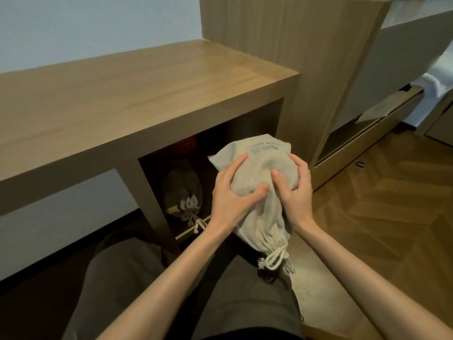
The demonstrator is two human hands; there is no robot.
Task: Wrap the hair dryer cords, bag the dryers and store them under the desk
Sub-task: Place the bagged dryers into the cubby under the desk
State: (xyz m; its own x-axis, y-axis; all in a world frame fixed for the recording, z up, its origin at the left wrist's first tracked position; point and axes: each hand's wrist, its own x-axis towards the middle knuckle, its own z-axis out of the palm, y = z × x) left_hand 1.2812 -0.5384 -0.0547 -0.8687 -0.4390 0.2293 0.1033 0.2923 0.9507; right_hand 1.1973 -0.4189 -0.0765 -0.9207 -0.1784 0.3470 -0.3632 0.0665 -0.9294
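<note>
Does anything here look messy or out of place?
Only a small thing: the stored bag in the cubby has its drawstring trailing out over the front edge. The held bag looks drawn shut and intact.

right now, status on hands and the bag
Left hand and right hand grip cloth bag, drawstring pulled tight. Another bag lies inside desk cubby, left side.

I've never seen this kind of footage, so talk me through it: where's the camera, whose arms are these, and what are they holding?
It's one picture, from a camera worn on a person's head, looking down at their own bare arms. The left hand and right hand both grip a pale drawstring bag, tied end toward the person, in front of the compartment under a wooden desk. A second bag lies inside it. Their contents are hidden.
</note>
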